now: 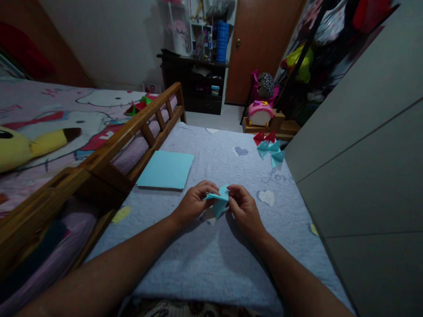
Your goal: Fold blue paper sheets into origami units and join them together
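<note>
A small folded piece of light blue paper (219,200) is held between both hands just above the grey-blue bedspread (211,255). My left hand (193,203) pinches its left side with curled fingers. On the opposite edge, my right hand (243,206) grips it with fingers closed. A stack of flat light blue paper sheets (166,170) lies to the left of my hands. Several finished folded paper shapes, blue (271,152) and red (264,137), lie ahead to the right.
A wooden bed rail (132,127) runs along the left, with a cartoon-print bed and yellow plush toy (23,147) beyond. A grey wardrobe (363,154) stands on the right. Dark shelves (198,83), a brown door and toys fill the far end.
</note>
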### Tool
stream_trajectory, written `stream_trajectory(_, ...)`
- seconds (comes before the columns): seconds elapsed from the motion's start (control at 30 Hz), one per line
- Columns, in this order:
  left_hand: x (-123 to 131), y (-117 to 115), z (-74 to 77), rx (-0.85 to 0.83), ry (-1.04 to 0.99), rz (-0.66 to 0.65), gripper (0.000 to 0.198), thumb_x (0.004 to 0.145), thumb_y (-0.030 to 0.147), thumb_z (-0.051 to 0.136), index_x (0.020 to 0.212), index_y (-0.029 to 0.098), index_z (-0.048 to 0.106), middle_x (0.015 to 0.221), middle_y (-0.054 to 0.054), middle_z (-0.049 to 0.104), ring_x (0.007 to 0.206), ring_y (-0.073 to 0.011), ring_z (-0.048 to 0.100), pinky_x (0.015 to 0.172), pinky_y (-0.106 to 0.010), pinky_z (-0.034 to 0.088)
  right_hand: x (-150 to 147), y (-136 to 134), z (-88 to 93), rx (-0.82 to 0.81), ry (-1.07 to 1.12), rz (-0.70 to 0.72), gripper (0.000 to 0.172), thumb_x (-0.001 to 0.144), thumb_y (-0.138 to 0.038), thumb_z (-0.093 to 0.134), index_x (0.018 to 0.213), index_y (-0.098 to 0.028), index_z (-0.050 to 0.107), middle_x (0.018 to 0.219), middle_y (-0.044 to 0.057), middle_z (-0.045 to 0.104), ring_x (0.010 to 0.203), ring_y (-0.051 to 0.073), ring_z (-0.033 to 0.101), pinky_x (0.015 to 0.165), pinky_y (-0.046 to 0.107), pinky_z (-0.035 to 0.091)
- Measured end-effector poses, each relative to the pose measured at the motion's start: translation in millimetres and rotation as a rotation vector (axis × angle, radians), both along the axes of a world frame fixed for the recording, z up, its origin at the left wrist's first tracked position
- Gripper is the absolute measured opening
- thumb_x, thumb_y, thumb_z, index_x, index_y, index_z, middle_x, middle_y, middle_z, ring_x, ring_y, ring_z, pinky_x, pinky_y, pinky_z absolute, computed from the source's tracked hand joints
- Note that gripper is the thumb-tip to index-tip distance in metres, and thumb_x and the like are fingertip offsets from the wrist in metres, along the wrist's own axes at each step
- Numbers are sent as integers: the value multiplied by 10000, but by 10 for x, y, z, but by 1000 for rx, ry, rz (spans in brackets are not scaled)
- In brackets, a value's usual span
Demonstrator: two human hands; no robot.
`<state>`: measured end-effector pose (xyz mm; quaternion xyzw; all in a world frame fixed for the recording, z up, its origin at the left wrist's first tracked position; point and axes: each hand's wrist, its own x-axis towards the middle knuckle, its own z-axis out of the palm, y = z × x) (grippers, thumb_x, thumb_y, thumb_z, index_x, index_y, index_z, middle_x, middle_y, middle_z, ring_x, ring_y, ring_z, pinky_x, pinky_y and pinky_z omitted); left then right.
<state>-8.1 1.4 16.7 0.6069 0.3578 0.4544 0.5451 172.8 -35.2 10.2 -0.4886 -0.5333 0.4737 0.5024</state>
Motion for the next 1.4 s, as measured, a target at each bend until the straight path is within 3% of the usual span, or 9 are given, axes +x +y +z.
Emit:
stream_trajectory(0.1, 8, -9, -34, 7, 31, 19, 88, 736, 261, 824, 793, 206, 787, 982, -75, 647, 940, -215, 633, 821, -301, 500, 1, -6, 1, 29, -53, -11, 187, 859, -227, 565, 1030, -223, 639, 926, 29, 679, 845, 177, 641, 770, 300, 506)
stream_trajectory(0.3, 9, -2, -80, 5, 50, 48, 103, 716, 217, 823, 810, 208, 783, 998, -73, 639, 944, -209, 630, 818, -288, 504, 19, -12, 2, -52, -43, 55, 222, 880, -271, 547, 1071, -218, 646, 822, 4, 642, 682, 150, 584, 639, 279, 498)
stream_trajectory(0.47, 28, 8, -99, 5, 7, 46, 178, 703, 219, 832, 864, 205, 759, 1054, -62, 628, 984, -201, 634, 845, -281, 512, 12, -20, 43, -73, -19, 85, 231, 889, -308, 574, 1091, -214, 634, 818, 1, 646, 681, 143, 589, 638, 271, 493)
stream_trajectory(0.63, 29, -7, -126, -248, -66, 20, 528, 727, 316, 839, 1193, 213, 611, 956, -29, 674, 797, -163, 661, 733, -272, 528, 16, -21, 27, -106, -47, 58, 304, 880, -332, 596, 1159, -211, 597, 798, -5, 628, 647, 139, 571, 610, 270, 488)
stream_trajectory(0.8, 24, -1, -167, -341, -118, -26, 597, 722, 306, 853, 1229, 203, 555, 885, -8, 688, 831, -158, 670, 759, -252, 526, 9, -19, -11, -93, -66, 51, 378, 860, -308, 604, 1225, -216, 566, 892, 22, 647, 699, 148, 599, 618, 271, 508)
stream_trajectory(1.13, 80, -5, -156, -344, -194, -65, 468, 745, 301, 847, 1125, 191, 597, 970, -22, 700, 886, -151, 663, 789, -247, 517, 48, 5, 41, -43, -81, 46, 280, 849, -297, 617, 1117, -219, 618, 873, 25, 640, 707, 159, 610, 615, 277, 503)
stream_trajectory(1.4, 79, -22, -121, -423, -224, -71, 713, 759, 306, 835, 1343, 234, 431, 908, 1, 695, 766, -144, 670, 679, -236, 510, 54, 14, 5, -66, -82, 29, 225, 840, -301, 629, 1048, -215, 647, 773, -5, 611, 608, 134, 544, 551, 258, 441)
